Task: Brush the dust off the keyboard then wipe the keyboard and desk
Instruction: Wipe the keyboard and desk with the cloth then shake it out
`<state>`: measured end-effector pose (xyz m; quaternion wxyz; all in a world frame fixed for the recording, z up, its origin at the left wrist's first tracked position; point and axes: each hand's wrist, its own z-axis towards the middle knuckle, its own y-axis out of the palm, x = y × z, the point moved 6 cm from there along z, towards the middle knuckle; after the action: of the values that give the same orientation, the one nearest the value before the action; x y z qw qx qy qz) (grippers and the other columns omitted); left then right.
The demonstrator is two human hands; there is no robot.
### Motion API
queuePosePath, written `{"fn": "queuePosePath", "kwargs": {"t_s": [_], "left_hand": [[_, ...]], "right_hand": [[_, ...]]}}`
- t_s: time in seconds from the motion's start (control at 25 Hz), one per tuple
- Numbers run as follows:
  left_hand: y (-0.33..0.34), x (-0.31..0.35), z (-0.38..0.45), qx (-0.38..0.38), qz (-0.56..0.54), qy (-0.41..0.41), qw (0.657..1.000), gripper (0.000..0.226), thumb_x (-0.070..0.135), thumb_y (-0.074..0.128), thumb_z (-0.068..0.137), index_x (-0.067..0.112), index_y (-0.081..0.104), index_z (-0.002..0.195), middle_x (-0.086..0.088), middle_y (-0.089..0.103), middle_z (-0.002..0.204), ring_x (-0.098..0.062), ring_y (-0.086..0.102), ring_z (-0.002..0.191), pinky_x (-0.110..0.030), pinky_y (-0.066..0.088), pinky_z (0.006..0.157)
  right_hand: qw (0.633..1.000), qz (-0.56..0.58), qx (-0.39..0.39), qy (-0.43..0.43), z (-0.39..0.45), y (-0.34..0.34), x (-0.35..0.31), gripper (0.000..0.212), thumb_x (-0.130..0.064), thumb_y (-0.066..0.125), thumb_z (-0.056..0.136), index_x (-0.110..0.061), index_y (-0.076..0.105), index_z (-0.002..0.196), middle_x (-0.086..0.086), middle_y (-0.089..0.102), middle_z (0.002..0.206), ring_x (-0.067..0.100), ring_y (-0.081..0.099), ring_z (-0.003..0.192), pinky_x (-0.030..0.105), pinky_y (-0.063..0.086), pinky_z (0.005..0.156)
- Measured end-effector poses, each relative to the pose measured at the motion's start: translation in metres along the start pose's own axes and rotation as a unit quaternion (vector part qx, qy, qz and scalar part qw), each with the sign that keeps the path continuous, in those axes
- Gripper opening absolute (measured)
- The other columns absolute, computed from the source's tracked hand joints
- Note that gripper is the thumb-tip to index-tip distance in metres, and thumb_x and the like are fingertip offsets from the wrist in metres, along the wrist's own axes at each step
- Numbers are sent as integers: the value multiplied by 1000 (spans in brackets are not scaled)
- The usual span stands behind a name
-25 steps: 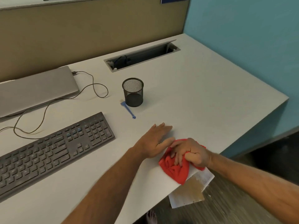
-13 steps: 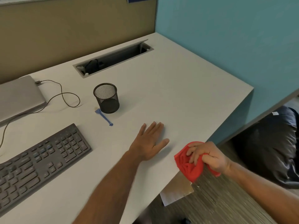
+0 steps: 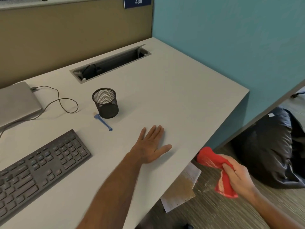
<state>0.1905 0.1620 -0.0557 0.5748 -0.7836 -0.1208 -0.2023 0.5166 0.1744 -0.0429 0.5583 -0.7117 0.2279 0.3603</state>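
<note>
Laptop (image 3: 16,103) closed, far-left of desk (image 3: 181,96), cable (image 3: 66,103) looping off it toward the middle. Keyboard (image 3: 38,166) at near-left, long axis running diag from the near-left edge up toward desk centre. Mesh pen cup (image 3: 105,103) mid-desk; small blue brush (image 3: 104,122) flat on the desk, one end just beside the cup's base, handle pointing toward the near-right edge. Cable slot (image 3: 112,63) along the back edge.

My left hand (image 3: 151,146) lies flat on the desk w/ fingers straight and together, thumb out, holding nothing, btwn brush and right edge. My right hand (image 3: 237,177) is off the desk, past its right edge and lower, over the floor; fingers curled round the red cloth (image 3: 212,161), which is bunched, one end poking up toward the desk edge.

Key relation: the keyboard is well apart from the cloth, to its left, w/ my left arm btwn them. The bare desk by the right edge is nearest the cloth hand. My guess: cloth comes back up over that edge, and wiping the desk starts there, sweeping leftward. Paper sheets (image 3: 179,190) on the floor under the edge.
</note>
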Motion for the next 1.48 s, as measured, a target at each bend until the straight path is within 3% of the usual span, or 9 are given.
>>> {"fn": "queuePosePath", "kwargs": {"t_s": [0.24, 0.48, 0.76, 0.92, 1.08, 1.16, 1.32, 1.4, 1.48], "left_hand": [[3, 0, 1, -7, 42, -4, 999, 88, 73, 16, 96, 19, -12, 159, 7, -20, 165, -6, -24, 149, -42, -21, 120], [3, 0, 2, -10, 44, -4, 999, 89, 75, 15, 95, 19, -12, 159, 6, -20, 165, -7, -24, 149, -44, -20, 120], [1, 2, 1, -6, 36, 0, 999, 88, 73, 16, 96, 18, -11, 159, 6, -19, 165, -7, -23, 149, -44, -21, 120], [-1, -1, 3, 9, -3, -8, 1000, 82, 68, 21, 99, 20, -6, 160, 8, -14, 167, -5, -21, 150, -41, -23, 119], [-6, 5, -2, 44, -133, -31, 990, 76, 66, 30, 100, 23, 12, 161, 7, 5, 168, -5, -8, 152, -39, -20, 120], [-12, 18, -5, 72, -270, -40, 959, 74, 67, 39, 97, 26, 29, 157, 7, 26, 164, -7, 13, 151, -38, -6, 125], [-22, 41, -15, 88, -602, -67, 791, 67, 79, 41, 90, 30, 64, 129, 5, 68, 126, -14, 64, 117, -49, 47, 108], [-26, 45, -22, 82, -675, -79, 729, 58, 71, 37, 97, 30, 69, 122, 1, 73, 117, -22, 69, 110, -51, 53, 99], [-32, 39, -29, 124, -711, -89, 686, 46, 58, 48, 99, 22, 71, 119, -6, 74, 114, -28, 70, 108, -55, 52, 99]], "right_hand": [[995, -72, 74, 5, 5, 3, -6, 41, -15, 41, 98, -29, 42, 136, 1, 65, 110, 12, 64, 73, 34, 55, 66], [985, -120, 121, 15, 9, 16, -17, 42, -15, 40, 98, -22, 41, 139, 5, 57, 132, 24, 60, 107, 52, 49, 93], [985, -61, 162, 26, 14, 3, -45, 37, -14, 40, 98, -19, 45, 135, 5, 65, 105, 16, 64, 74, 40, 55, 69], [970, 84, 216, 67, 9, -19, -79, 32, -11, 41, 99, -17, 52, 128, 4, 62, 102, 15, 61, 74, 26, 45, 60], [918, 319, 206, 114, 13, -19, -114, 28, -12, 46, 97, -25, 58, 119, 1, 62, 100, 20, 62, 79, 32, 49, 62], [873, 434, 151, 164, 22, -2, -123, 25, -15, 54, 92, -27, 62, 112, 6, 66, 98, 26, 65, 77, 42, 54, 72], [793, 572, -8, 211, 39, 49, -153, 31, -17, 56, 86, -17, 60, 116, 18, 68, 104, 36, 67, 87, 53, 50, 87], [781, 582, -74, 216, 44, 73, -164, 36, -19, 57, 86, -13, 58, 122, 22, 65, 114, 40, 64, 96, 55, 46, 93], [808, 548, -92, 197, 51, 87, -171, 37, -17, 58, 86, -13, 59, 123, 23, 63, 118, 41, 62, 99, 54, 46, 94]]}}
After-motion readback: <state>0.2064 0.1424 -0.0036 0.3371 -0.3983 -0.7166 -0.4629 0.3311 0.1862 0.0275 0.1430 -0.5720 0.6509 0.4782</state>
